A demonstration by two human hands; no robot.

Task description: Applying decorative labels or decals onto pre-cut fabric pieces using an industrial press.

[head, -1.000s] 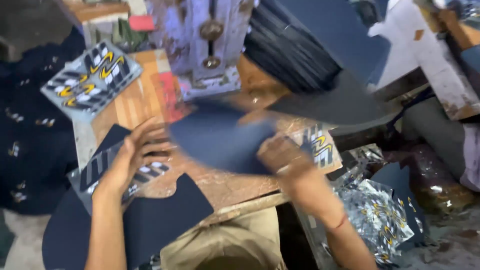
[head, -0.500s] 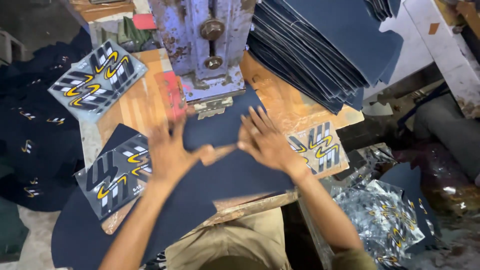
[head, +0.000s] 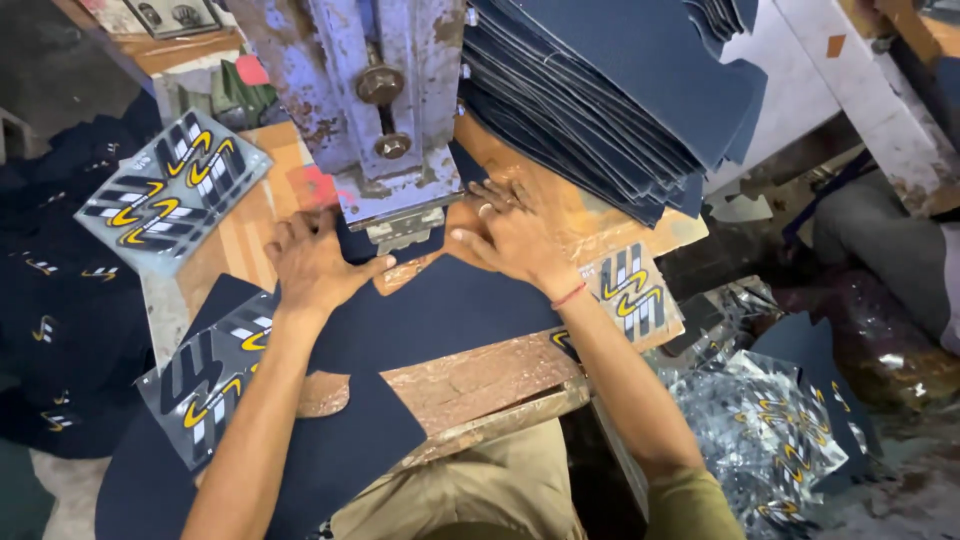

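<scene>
A dark navy cut fabric piece (head: 440, 315) lies on the worn wooden bench (head: 470, 380), its far edge pushed under the head of a rusty blue-grey metal press (head: 385, 110). My left hand (head: 315, 262) lies flat on the left part of this piece, fingers near the press foot. My right hand (head: 515, 235) presses flat on its right part, fingertips beside the press foot. A sheet of striped black, yellow and white stickers (head: 215, 375) lies under my left forearm. Another sticker sheet (head: 635, 290) sits just right of my right wrist.
A tall stack of navy cut pieces (head: 620, 90) rests at the back right of the bench. A sticker sheet (head: 170, 190) lies at the far left. Finished navy pieces (head: 50, 330) pile on the left, and crumpled foil backing sheets (head: 770, 420) litter the floor at right.
One second ago my hands were bringing a navy piece onto the bench. Since then both hands moved forward and flattened it, sliding its far edge under the press head.
</scene>
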